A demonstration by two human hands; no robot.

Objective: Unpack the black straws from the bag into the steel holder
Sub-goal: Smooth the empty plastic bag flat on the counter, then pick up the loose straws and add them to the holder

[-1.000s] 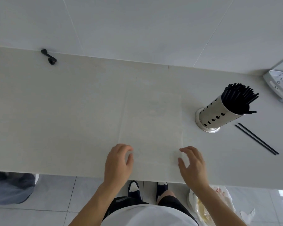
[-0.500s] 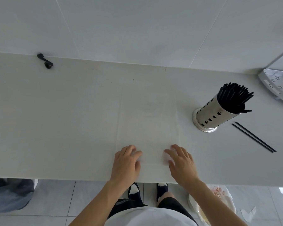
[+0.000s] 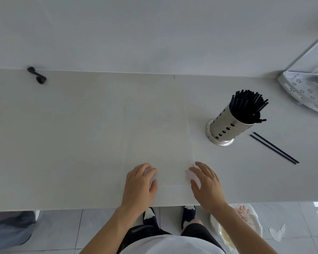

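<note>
Pressing down at the near edge of the counter (image 3: 62,143), the left hand (image 3: 139,186) lies with fingers spread flat on the clear bag (image 3: 154,140), gripping nothing; the right hand (image 3: 206,182) does likewise on the bag's right corner. Further right, black straws (image 3: 247,105) fill the steel holder (image 3: 226,127); two loose straws (image 3: 274,148) lie just beyond.

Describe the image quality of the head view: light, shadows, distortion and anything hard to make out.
Head view: soft, even light with only faint shadows beside the steel holder; wide-angle distortion tilts the holder and bows the counter; the clear bag nearly vanishes against the pale top, only its edges showing; both hands, left and right, look sharp; bright window glare marks the floor at lower right.
</note>
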